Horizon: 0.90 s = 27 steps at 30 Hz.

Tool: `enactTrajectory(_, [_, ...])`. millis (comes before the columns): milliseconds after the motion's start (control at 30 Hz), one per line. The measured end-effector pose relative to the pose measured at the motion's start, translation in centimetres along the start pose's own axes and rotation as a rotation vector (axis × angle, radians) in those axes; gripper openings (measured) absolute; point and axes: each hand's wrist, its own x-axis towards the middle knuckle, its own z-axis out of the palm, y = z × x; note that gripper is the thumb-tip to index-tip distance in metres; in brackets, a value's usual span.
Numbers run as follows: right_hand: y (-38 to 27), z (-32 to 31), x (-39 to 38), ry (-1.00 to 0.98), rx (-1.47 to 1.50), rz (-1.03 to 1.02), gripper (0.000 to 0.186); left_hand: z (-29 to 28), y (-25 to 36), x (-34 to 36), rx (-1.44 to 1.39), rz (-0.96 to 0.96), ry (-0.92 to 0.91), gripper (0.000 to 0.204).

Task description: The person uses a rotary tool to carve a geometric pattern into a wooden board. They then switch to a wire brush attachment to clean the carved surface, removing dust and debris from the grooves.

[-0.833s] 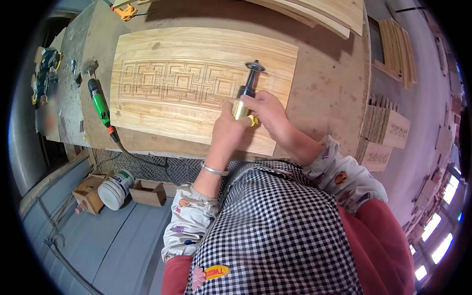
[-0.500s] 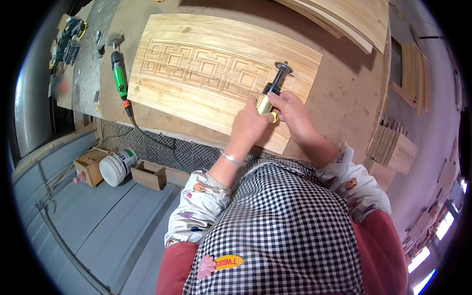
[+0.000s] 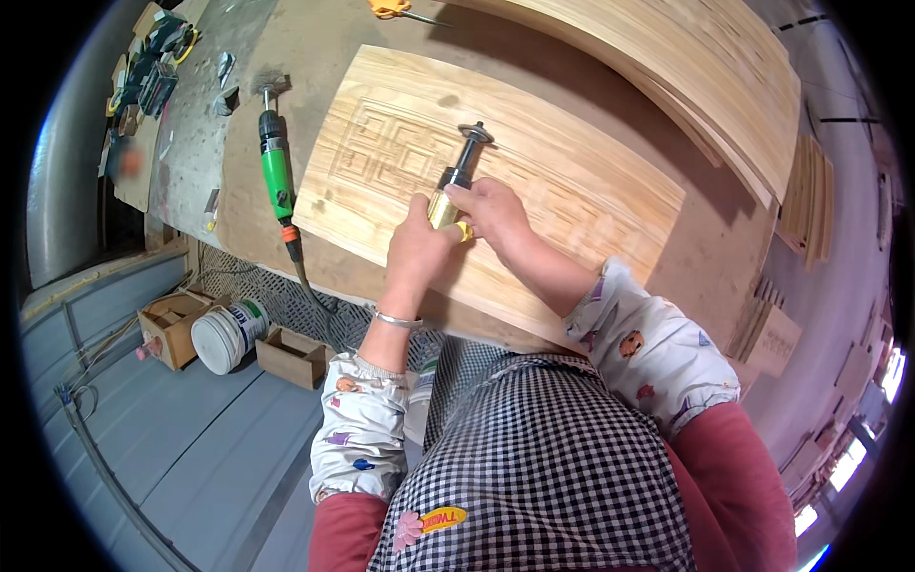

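My left hand (image 3: 419, 243) and my right hand (image 3: 491, 210) are closed around a hand-held tool (image 3: 457, 173) with a brass-coloured body, black neck, yellow part near my fingers and dark disc at its top end. They hold it over the middle of a pale wooden panel (image 3: 362, 200) carved with a squared fretwork pattern. A green and black rotary tool (image 3: 276, 172), with a grey head and hose, lies left of the panel on the brown work surface (image 3: 243, 210).
Stacked boards (image 3: 705, 76) fill the back right, near an orange-handled tool (image 3: 391, 8). Power tools (image 3: 152, 86) sit far left. A white bucket (image 3: 221, 338) and wooden boxes (image 3: 291, 357) are below the bench's front edge. More boards (image 3: 805, 200) stand right of the bench.
The view has shifted and turned. My hands and the held tool have moved left along the panel, from the right end of the carving to its middle.
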Motion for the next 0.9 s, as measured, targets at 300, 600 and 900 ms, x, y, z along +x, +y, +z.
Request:
enactTrajectory(300, [-8.4, 8.2, 3.9, -0.028, -0.112, -0.041, 0.051, -9.2, -3.0, 6.1, -0.073, -0.029, 0.061, 0.044])
enactTrajectory(600, [-10.8, 12.3, 4.8, 0.009, -0.085, -0.075, 0.043, -11.9, -3.6, 6.9, -0.462, -0.018, 0.037, 0.023])
enactTrajectory(900, [-8.8, 10.7, 3.2, 0.036, 0.031, -0.023, 0.040, -10.8, -3.2, 5.9, -0.181, -0.033, 0.017, 0.034])
